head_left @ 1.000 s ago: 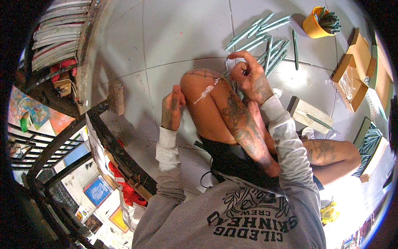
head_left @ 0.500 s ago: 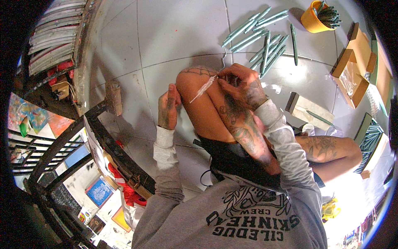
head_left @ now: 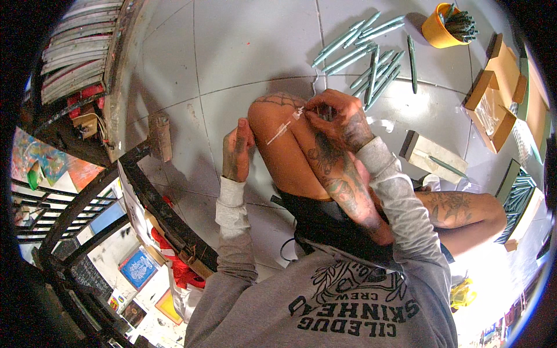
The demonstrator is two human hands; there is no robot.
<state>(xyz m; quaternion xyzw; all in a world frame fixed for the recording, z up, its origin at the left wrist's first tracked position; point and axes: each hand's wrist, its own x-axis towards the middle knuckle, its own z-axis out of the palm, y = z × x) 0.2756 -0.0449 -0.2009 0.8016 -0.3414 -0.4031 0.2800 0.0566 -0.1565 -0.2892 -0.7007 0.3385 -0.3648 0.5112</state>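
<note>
My right hand (head_left: pixel 338 118) is closed in a pinch above my raised knee, gripping the upper end of a narrow clear plastic strip (head_left: pixel 282 129). The strip slants down to the left across the bare thigh, and its edges are hard to make out. Beside the outer side of that knee is my left hand (head_left: pixel 237 149), one digit stretched upward and no object visible in it; its other fingers are partly hidden. Beyond my right hand, several slim dark green pens (head_left: pixel 377 69) lie in a loose pile on the grey tiles, one apart from the others.
A yellow cup (head_left: pixel 439 32) holds dark pens at the far right. Near it are an open cardboard box (head_left: pixel 493 110) with clear plastic inside, a pale block (head_left: pixel 436 156) bearing one pen, and a box of green pens (head_left: pixel 519 194). A dark frame (head_left: pixel 174 214) stands at left.
The plastic strip has turned slightly over the thigh and looks narrower toward its lower end. Both hands stay in nearly the same place.
</note>
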